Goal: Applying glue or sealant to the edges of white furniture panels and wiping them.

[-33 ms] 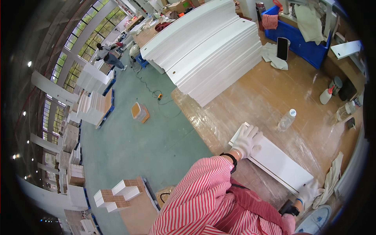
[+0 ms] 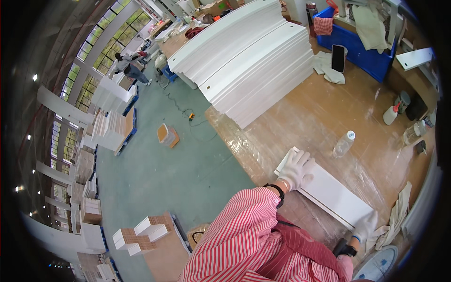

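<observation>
A long white board [image 2: 336, 190] with a grooved line along its near edge lies slantwise on the table. My left hand [image 2: 298, 170], in a white glove, grips its far left end, with the fingers over the top face. At the other end, my right hand [image 2: 364, 226], also gloved, closes over the near right corner. Its fingers are together and partly hidden; whether anything small lies under them does not show. A clear bottle with a white cap [image 2: 344, 144] stands beyond the board.
Tall stacks of white boards [image 2: 263, 70] stand at the table's far side. A phone [image 2: 338, 58] leans on cloths near a blue crate [image 2: 357, 51]. A red-tipped squeeze bottle [image 2: 391, 115] and jars are at right. Loose gloves [image 2: 397, 214] lie beside my right hand. A person [image 2: 129, 68] works far left.
My right hand has moved slightly at the board's near right end, its fingers now together over the corner and covering the hole there. My left hand and the board stay put.
</observation>
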The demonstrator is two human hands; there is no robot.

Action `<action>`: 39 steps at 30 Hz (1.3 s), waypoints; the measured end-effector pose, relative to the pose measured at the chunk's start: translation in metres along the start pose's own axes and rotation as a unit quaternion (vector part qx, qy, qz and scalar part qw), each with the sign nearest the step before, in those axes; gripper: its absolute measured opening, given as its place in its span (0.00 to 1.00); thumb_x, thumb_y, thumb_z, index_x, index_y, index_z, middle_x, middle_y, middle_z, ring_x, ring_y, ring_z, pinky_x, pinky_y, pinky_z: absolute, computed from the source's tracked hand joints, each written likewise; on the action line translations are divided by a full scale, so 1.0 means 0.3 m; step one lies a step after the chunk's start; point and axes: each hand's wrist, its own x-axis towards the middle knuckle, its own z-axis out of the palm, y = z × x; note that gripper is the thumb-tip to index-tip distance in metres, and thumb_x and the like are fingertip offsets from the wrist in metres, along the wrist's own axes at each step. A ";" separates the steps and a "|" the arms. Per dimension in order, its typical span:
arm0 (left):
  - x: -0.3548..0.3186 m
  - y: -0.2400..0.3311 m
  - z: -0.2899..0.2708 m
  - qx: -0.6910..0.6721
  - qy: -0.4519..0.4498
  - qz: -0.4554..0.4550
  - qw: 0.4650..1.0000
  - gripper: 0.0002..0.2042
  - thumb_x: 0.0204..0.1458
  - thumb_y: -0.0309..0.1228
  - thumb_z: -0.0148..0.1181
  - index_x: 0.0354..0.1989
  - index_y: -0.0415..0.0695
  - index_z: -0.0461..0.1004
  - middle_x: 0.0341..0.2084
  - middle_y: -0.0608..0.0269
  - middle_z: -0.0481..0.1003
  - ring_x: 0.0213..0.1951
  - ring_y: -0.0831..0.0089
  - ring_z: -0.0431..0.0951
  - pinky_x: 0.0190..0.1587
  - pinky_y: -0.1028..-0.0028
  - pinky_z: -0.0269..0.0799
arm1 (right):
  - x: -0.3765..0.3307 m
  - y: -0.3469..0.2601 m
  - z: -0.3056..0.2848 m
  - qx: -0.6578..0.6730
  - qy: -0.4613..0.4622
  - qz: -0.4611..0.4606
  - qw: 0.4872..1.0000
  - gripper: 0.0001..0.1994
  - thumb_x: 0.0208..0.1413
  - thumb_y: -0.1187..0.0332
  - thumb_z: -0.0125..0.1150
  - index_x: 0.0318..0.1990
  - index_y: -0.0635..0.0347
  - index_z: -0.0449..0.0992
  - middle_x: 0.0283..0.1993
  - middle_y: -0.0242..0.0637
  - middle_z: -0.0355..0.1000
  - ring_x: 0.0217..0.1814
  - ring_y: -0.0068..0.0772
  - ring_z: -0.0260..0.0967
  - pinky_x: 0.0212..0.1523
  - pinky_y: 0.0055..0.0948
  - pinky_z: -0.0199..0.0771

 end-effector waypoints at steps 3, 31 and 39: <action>-0.003 -0.005 0.008 0.004 -0.036 -0.011 0.999 0.33 0.59 0.53 0.56 0.68 0.46 0.69 0.67 0.48 0.65 0.70 0.48 0.59 0.73 0.40 0.44 | -0.103 -0.205 0.072 0.001 -0.089 -0.090 0.992 0.16 0.66 0.68 0.57 0.59 0.58 0.79 0.52 0.50 0.80 0.53 0.53 0.77 0.57 0.42 0.76; -0.128 -0.513 -0.114 -0.231 -0.163 -0.166 0.945 0.34 0.57 0.45 0.61 0.69 0.41 0.64 0.60 0.42 0.72 0.61 0.45 0.70 0.61 0.52 0.67 | -0.116 -0.303 0.196 -0.111 -0.088 0.196 0.970 0.25 0.73 0.47 0.40 0.71 0.40 0.69 0.64 0.46 0.76 0.58 0.59 0.76 0.58 0.47 0.74; -0.083 -0.443 -0.023 -0.420 -0.268 -0.180 0.848 0.28 0.53 0.36 0.61 0.64 0.46 0.69 0.46 0.43 0.81 0.50 0.44 0.81 0.54 0.54 0.75 | -0.358 -0.872 0.421 0.073 -0.185 -0.133 0.971 0.20 0.72 0.59 0.51 0.63 0.58 0.76 0.60 0.52 0.77 0.58 0.57 0.76 0.60 0.46 0.75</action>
